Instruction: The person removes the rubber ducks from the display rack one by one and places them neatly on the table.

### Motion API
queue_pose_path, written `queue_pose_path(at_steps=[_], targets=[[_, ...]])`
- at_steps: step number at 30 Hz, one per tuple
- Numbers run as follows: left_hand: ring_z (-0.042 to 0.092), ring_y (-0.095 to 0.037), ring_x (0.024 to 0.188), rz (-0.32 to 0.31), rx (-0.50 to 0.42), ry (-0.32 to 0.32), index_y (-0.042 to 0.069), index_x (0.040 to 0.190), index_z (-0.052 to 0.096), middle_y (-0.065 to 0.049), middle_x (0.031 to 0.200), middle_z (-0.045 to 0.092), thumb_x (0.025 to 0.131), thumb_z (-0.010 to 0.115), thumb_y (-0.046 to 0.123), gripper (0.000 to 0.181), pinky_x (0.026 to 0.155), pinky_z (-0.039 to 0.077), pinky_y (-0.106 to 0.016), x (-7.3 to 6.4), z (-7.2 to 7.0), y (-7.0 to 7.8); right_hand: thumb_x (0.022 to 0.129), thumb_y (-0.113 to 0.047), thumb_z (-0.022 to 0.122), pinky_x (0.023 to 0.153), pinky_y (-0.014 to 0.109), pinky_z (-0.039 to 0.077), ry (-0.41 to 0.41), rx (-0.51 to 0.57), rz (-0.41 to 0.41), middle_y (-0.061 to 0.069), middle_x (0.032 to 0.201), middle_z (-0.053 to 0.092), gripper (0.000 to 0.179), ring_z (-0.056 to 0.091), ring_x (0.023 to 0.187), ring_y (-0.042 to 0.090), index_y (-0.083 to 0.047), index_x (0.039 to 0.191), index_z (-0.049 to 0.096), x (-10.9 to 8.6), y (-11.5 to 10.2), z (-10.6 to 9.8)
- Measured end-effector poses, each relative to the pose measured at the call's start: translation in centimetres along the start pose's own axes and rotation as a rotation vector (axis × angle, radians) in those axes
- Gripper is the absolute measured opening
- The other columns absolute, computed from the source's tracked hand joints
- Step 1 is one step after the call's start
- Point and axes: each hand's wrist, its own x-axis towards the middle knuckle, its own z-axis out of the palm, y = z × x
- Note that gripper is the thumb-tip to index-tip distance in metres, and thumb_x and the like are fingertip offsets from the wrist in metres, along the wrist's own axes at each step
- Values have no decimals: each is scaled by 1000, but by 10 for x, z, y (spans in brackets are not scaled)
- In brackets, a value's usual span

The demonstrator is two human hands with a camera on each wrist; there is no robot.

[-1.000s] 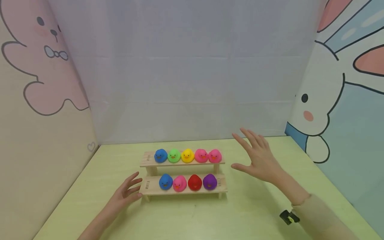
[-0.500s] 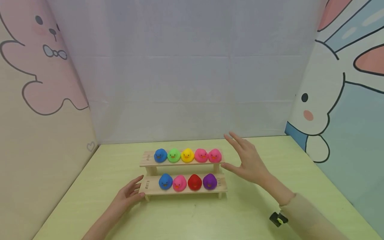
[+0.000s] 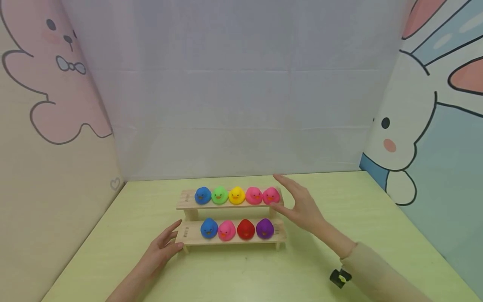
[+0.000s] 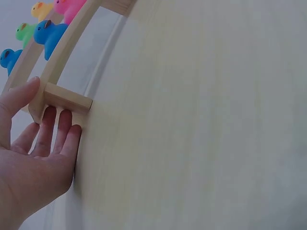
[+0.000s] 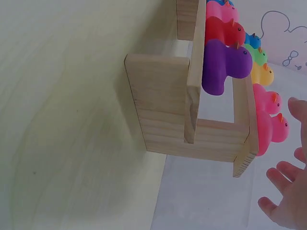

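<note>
A two-step wooden display stand (image 3: 234,242) bears rubber ducks in two rows. On the upper step sit a blue duck (image 3: 203,196), a green duck (image 3: 219,196), a yellow duck (image 3: 236,196) and two pink ducks (image 3: 271,196). Below are a blue duck (image 3: 209,228), a pink duck (image 3: 227,230), a red duck (image 3: 246,229) and a purple duck (image 3: 265,228). My left hand (image 3: 160,247) holds the lower step's left end, thumb in front and fingers curled behind. With thumb and fingers spread apart, my right hand (image 3: 303,209) hovers beside the rightmost pink duck.
The stand is on a pale yellow-green table (image 3: 241,279). A white cloth (image 3: 241,92) hangs behind it. Side walls carry a pink cartoon animal (image 3: 56,92) and a white rabbit (image 3: 400,126). A small black clip (image 3: 341,278) shows at the right sleeve.
My right hand has moved left to the upper step's right end, its fingers coming lower. My left hand has shifted slightly right onto the stand's left end. The ducks keep their places.
</note>
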Motion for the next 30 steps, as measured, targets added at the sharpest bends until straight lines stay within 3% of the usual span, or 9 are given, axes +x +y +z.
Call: queue_pose_path(at_steps=[7, 14, 24, 30], targets=[[58, 2, 115, 16, -12, -38, 13, 159, 16, -10, 145, 40, 95, 61, 9, 78, 95, 48, -17, 0, 0, 0, 80, -16, 82, 99, 49, 51, 44, 69, 92, 10, 135, 64, 63, 64, 116, 28, -8, 138, 57, -2, -5, 8], [55, 5, 115, -11, -40, -31, 18, 159, 17, -20, 154, 29, 95, 61, 10, 78, 95, 48, -16, 3, 1, 1, 80, -18, 82, 98, 45, 52, 58, 77, 145, 10, 125, 70, 53, 66, 116, 27, -8, 129, 65, -3, -7, 13], [57, -1, 114, -30, -38, -23, 19, 160, 16, -23, 150, 35, 96, 61, 11, 78, 93, 48, -17, 2, 2, 4, 82, -16, 80, 97, 48, 52, 58, 115, 220, 9, 122, 72, 46, 65, 117, 29, -12, 125, 68, -2, -8, 17], [56, -1, 114, -50, -45, -11, 20, 160, 17, -22, 150, 36, 96, 61, 11, 78, 93, 48, -17, 1, 3, 4, 83, -20, 79, 98, 49, 51, 10, 156, 290, 10, 124, 70, 45, 64, 119, 29, -11, 126, 68, 0, -11, 13]])
